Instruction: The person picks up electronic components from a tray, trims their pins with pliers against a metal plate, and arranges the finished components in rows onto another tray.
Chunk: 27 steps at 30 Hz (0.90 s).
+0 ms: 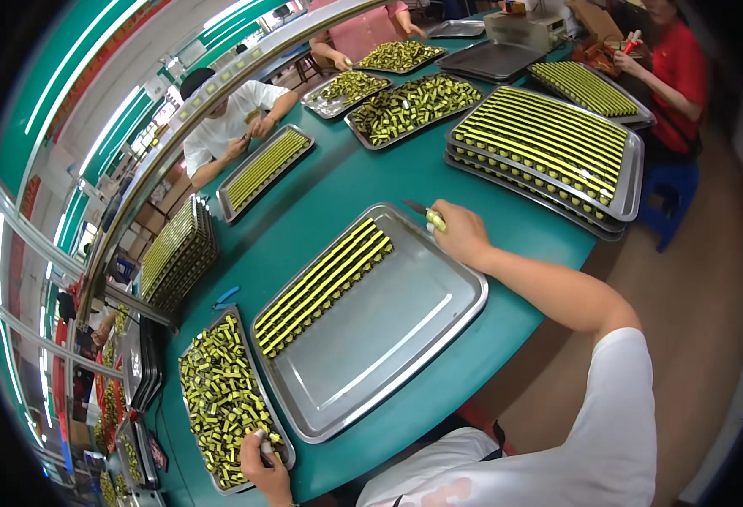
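My right hand (462, 234) is closed above the far right rim of a large metal tray (380, 338). From its fingers a small knife-like tool (413, 205) with a dark pointed tip sticks out to the left, and pale yellow shows at the fingertips. Neat rows of yellow-and-black blocks (325, 287) fill the tray's far left side. My left hand (266, 469), with white covers on its fingertips, is at the near end of a narrower tray (261, 397) heaped with loose yellow-and-black blocks (223, 397). Its fingers are bent together; what they pinch is too small to make out.
Blue-handled pliers (227, 297) lie beyond the narrow tray. Stacked filled trays (540, 152) stand at the right, another stack (177, 253) at the left. Trays of loose blocks (413, 106) sit farther back. Several people work around the green table (346, 182); a metal rail runs along the left.
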Available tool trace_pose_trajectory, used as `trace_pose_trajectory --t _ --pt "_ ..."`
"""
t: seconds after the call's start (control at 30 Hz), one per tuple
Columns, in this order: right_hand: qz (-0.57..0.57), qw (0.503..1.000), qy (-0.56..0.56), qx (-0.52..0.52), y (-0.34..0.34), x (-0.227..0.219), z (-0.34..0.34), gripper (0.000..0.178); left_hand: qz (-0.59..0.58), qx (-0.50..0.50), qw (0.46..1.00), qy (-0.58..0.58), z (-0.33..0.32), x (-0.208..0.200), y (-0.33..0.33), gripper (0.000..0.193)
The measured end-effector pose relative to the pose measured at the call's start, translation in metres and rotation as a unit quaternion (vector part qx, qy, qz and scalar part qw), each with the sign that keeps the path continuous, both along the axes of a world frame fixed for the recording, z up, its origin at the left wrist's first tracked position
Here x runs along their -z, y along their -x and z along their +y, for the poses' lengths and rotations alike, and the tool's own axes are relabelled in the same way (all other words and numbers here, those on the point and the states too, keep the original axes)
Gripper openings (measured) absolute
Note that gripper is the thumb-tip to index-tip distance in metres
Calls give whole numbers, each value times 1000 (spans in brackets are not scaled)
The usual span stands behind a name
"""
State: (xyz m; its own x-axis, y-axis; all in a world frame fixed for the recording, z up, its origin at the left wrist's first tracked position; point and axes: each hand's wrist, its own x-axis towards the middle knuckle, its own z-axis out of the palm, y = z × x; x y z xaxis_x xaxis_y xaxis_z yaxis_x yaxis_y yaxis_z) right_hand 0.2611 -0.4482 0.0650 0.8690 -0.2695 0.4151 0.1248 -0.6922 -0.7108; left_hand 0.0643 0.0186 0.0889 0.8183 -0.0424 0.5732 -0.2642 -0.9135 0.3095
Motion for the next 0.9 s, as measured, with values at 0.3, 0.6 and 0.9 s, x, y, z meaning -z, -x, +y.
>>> trace_pose_trajectory --t 0.3,0.6,0.9 --pt "23 999 24 -4 -1 3 1 20 56 -33 995 -81 -7 -14 1 39" --pt "26 999 42 -7 -8 11 4 23 48 -15 996 -67 0 -22 -13 40" --pt "-7 998 46 -34 -43 43 -27 35 55 -40 997 26 18 -19 -4 48"
